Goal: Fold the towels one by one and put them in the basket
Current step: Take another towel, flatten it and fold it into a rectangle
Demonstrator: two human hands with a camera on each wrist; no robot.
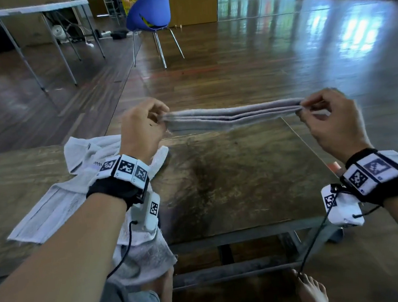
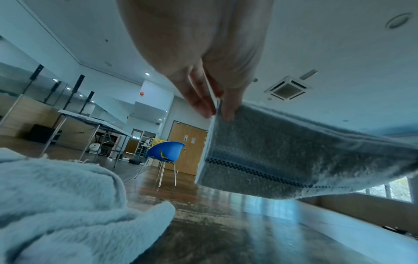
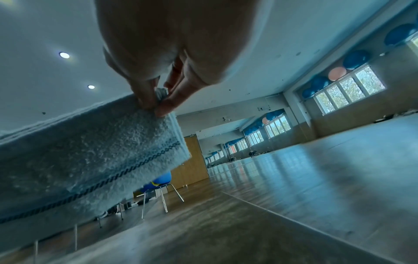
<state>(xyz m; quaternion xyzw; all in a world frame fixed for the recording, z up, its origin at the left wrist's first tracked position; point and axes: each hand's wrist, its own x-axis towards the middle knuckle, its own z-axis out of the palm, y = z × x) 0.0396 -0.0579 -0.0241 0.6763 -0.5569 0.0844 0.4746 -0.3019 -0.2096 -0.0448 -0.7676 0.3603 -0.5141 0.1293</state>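
Note:
A grey towel (image 1: 232, 116), folded into several layers, hangs stretched above the wooden table (image 1: 219, 180). My left hand (image 1: 160, 120) pinches its left corners and my right hand (image 1: 306, 107) pinches its right corners. The left wrist view shows my left hand (image 2: 217, 112) pinching the towel (image 2: 282, 157), which has a dark patterned stripe. In the right wrist view my right hand (image 3: 156, 107) pinches the same towel (image 3: 90, 157). A heap of unfolded pale towels (image 1: 82, 180) lies on the table under my left forearm, also seen as towels (image 2: 68, 205). No basket is near the table.
A blue chair (image 1: 151, 13) stands on the wooden floor beyond the table, with a yellow basket-like crate (image 1: 129, 0) behind it. A folding table (image 1: 36, 11) stands at the far left. My bare foot (image 1: 311, 290) rests below the table's right front corner.

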